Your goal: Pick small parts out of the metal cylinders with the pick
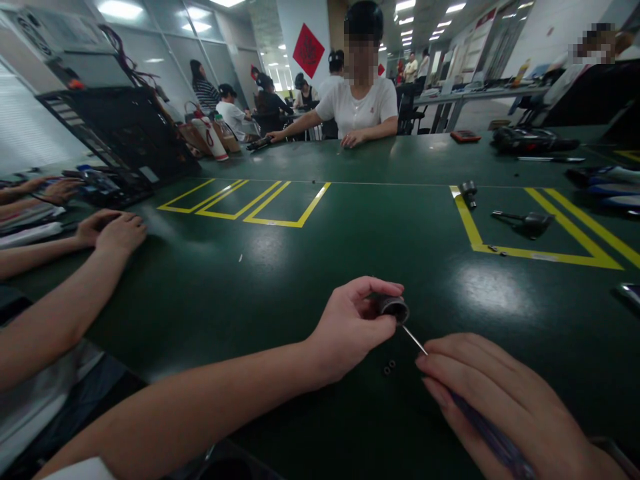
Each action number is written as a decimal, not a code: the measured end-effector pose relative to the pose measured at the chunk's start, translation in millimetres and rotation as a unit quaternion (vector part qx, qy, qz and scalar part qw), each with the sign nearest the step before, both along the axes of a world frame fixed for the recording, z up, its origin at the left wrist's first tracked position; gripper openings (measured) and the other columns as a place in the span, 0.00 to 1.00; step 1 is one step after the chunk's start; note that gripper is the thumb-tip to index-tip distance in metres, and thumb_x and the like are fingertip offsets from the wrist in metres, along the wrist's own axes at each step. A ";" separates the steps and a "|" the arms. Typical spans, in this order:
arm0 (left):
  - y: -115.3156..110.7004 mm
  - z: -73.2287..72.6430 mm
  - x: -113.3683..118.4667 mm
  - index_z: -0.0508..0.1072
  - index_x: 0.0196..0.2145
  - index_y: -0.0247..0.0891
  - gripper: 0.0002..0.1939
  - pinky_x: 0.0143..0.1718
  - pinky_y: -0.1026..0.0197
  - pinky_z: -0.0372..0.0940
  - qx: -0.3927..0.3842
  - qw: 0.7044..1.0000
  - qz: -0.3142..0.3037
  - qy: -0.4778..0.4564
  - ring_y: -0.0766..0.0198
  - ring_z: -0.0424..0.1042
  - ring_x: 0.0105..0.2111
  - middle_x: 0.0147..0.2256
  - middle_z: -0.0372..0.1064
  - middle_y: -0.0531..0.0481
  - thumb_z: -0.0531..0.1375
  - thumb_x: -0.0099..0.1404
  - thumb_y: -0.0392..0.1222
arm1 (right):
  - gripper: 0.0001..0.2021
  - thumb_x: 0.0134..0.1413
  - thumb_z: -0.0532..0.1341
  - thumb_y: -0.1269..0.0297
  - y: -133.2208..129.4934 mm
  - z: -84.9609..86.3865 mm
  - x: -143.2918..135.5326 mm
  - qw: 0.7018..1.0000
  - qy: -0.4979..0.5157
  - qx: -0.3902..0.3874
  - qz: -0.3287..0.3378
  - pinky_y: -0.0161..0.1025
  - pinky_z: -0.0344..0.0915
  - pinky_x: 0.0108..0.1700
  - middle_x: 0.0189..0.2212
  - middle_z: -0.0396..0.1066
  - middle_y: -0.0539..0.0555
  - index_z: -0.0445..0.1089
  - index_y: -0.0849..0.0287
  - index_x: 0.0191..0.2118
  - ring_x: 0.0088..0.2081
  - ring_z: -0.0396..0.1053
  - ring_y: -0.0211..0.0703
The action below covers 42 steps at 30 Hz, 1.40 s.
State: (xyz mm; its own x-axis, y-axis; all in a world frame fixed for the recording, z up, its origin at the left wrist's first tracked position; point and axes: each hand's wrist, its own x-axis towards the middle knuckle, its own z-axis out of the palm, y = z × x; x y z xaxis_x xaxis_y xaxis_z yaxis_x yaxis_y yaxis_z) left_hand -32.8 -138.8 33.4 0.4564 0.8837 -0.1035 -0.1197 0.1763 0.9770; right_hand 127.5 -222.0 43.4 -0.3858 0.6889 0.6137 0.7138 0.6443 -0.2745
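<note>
My left hand [350, 327] is closed round a small dark cylindrical metal part [394, 308], its hollow round end facing me. In my right hand [495, 393] is a screwdriver [487, 430] with a dark purple handle and a thin steel shaft. The shaft's tip reaches the lower rim of the cylinder; whether it goes inside or only touches, I cannot tell. Two tiny dark ring-like pieces [389, 367] lie on the green table [240, 300] just below my left hand.
Yellow tape outlines [273, 222] mark the table. Inside the right one lie a dark part with a shaft [530, 222] and a small metal cylinder [469, 193]. A power tool [533, 141] lies at the back right. A co-worker's hands [117, 233] rest at left; another person [357, 107] sits opposite.
</note>
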 end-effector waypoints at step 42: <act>1.5 -0.6 -0.3 0.71 0.30 0.33 0.08 0.43 0.56 0.67 -0.002 1.000 0.011 0.008 0.62 0.73 0.39 0.40 0.72 0.47 0.59 0.51 0.26 | 0.10 0.48 0.57 0.75 -3.5 3.5 2.5 0.999 0.041 0.019 0.012 0.33 0.72 0.30 0.28 0.76 0.51 0.69 0.54 0.36 0.29 0.75 0.41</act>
